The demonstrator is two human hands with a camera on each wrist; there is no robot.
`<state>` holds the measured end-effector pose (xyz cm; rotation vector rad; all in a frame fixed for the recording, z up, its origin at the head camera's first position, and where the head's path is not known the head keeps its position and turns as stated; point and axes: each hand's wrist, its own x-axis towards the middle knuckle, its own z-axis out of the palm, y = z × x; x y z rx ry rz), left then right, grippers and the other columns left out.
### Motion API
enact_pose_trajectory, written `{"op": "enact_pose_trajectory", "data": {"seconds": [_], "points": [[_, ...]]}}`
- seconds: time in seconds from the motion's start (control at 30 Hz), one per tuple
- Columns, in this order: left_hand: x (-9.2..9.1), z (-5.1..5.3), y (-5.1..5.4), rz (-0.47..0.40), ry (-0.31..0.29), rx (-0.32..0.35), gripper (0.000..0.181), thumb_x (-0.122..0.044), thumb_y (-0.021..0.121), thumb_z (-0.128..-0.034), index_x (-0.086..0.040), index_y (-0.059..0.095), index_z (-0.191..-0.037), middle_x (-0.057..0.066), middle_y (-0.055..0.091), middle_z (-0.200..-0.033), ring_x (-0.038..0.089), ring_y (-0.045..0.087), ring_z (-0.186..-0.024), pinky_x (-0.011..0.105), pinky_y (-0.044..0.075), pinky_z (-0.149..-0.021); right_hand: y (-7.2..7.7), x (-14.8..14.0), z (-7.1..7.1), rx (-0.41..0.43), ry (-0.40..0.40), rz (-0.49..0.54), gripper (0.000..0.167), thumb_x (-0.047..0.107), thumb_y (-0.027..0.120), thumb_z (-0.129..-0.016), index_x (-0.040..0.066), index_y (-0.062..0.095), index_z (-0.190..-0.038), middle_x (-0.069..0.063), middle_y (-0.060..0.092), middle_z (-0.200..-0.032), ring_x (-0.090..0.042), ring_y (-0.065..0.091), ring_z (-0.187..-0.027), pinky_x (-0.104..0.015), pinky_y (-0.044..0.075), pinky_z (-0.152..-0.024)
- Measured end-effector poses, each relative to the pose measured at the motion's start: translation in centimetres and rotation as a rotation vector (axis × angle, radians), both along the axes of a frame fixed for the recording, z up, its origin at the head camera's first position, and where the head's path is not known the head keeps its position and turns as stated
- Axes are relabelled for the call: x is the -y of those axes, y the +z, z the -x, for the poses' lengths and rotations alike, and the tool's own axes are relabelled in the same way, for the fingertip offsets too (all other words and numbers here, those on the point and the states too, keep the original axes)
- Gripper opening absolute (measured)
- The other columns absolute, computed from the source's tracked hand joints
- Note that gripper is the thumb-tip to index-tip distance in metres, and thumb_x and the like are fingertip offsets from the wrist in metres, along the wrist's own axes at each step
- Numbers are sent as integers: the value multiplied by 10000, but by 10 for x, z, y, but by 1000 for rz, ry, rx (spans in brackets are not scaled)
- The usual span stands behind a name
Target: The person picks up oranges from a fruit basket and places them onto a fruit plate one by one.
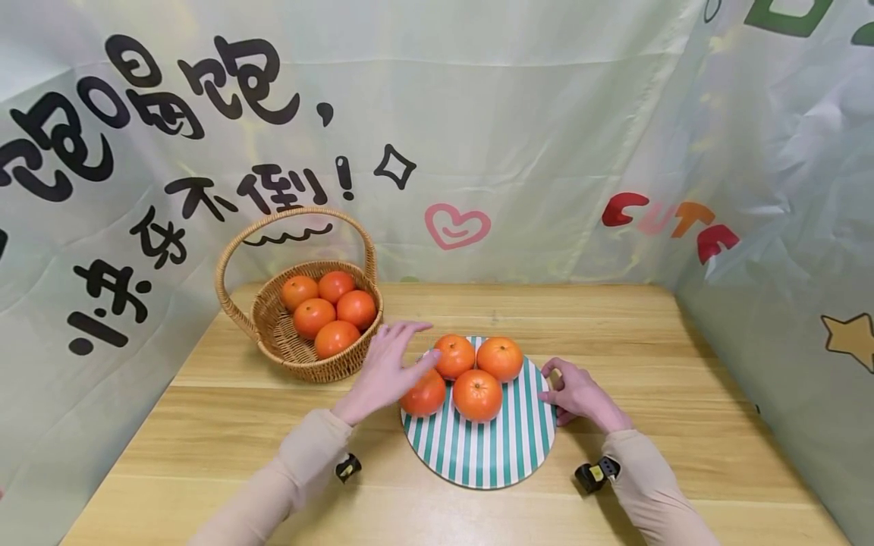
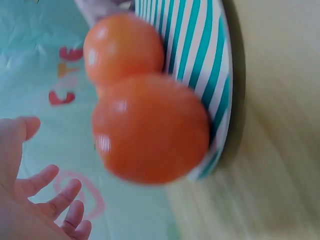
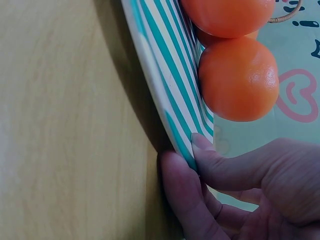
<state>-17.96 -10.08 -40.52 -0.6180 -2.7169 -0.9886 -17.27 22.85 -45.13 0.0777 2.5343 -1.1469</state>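
Note:
A round plate (image 1: pixel 481 459) with green and white stripes carries several glossy orange fruits, tangerine-like, grouped at its far left. My left hand (image 1: pixel 389 365) hovers beside the leftmost fruit (image 1: pixel 422 396), fingers spread and holding nothing. In the left wrist view a gap shows between that hand (image 2: pixel 37 200) and the nearest fruit (image 2: pixel 150 130). On the other side, my right hand (image 1: pixel 579 393) pinches the plate's right rim. The right wrist view shows its thumb (image 3: pixel 225 167) on top of the rim and a finger underneath.
Back left stands a wicker basket (image 1: pixel 328 371) with a tall arched handle (image 1: pixel 300 211) and several more orange fruits (image 1: pixel 314 318) inside. Everything is on a wooden table (image 1: pixel 580 318). Printed cloth (image 1: pixel 532 152) hangs behind it and along both sides.

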Motion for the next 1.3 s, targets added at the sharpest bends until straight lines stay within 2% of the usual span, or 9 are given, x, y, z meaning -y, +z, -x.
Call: {"op": "enact_pose_trajectory", "data": {"seconds": [0.13,0.27,0.5,0.8,1.0,1.3], "points": [[15,7,4,-51,72,-17,472,-362,659,-947,-137,603,-1358,118,626,-1321,319,489,-1177,497,378,-1003,-1,-1,0,-3,8,-2,349,11,665,-934,-2,483,-1232,-113,528,-804,-193,590,-575,-339,572,-514],[27,12,5,-77,93,6,460,-331,663,-947,-109,608,-1346,146,619,-1286,351,483,-1205,512,365,-1029,-2,0,0,1,3,-6,349,8,663,-935,4,485,-1235,-111,526,-804,-193,588,-571,-337,570,-511],[44,19,5,-89,134,38,468,-335,644,-955,-111,589,-1362,167,580,-1369,389,440,-1289,571,331,-1086,-1,-1,0,-2,10,-7,363,15,666,-935,-3,477,-1245,-108,507,-803,-188,577,-570,-334,567,-509],[70,33,6,-59,258,52,437,-319,658,-951,-92,606,-1322,199,582,-1362,458,448,-1289,614,316,-1087,-2,1,0,6,-11,1,366,8,669,-928,6,483,-1242,-111,524,-799,-189,585,-550,-337,567,-504],[84,39,5,-49,293,108,450,-299,639,-953,-97,586,-1352,219,543,-1380,449,417,-1324,636,303,-1081,-3,0,1,10,-10,-1,364,9,665,-931,9,484,-1246,-108,522,-801,-187,585,-551,-333,566,-505],[95,44,5,19,290,110,425,-203,591,-934,-77,599,-1339,221,588,-1339,461,451,-1314,623,344,-1049,-2,0,1,2,-2,-10,359,8,666,-931,7,485,-1241,-107,513,-793,-190,581,-558,-332,564,-503]]}}
